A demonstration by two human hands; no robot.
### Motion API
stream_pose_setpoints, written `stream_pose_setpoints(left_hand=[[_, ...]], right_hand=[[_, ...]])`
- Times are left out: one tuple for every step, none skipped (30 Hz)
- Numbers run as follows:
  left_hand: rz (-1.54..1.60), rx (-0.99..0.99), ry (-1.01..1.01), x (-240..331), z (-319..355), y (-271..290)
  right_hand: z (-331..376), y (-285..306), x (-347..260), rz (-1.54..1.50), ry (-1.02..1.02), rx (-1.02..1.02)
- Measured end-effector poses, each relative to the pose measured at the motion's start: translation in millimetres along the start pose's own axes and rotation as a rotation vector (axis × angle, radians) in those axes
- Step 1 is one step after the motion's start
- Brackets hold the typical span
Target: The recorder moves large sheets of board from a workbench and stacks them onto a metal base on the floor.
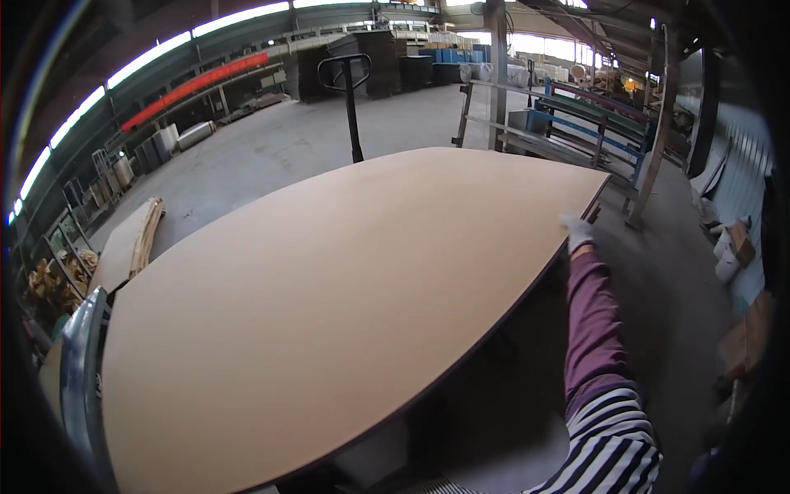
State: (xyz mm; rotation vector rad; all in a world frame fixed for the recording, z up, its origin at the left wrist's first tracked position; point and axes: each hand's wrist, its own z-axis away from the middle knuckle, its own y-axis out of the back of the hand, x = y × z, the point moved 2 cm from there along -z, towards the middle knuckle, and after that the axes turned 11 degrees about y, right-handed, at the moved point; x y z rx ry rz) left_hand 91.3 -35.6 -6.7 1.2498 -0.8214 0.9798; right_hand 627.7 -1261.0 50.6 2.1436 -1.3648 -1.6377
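Observation:
A large, smooth tan board (329, 296) lies flat and fills most of the head view, with a thin dark edge along its near right side. My right hand (579, 231), in a pale glove, grips that edge close to the far right corner. Part of the hand rests on the top face; the fingers under the edge are hidden. My right arm reaches out in a purple sleeve cover over a striped sleeve. My left hand is out of view.
A pallet jack handle (352, 107) stands upright beyond the board. A metal rack (584, 132) and a post (497, 66) are at far right. Along the left are a shiny metal edge (82, 370) and stacked sheets (136, 239). Concrete floor (239, 148) stretches behind.

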Motion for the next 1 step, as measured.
stream_pose_setpoints(left_hand=[[0.163, -0.195, 0.027, -8.3, 49.2, -77.2]], right_hand=[[-4.6, 14.2, 31.3, 0.391, -0.039, -0.083]])
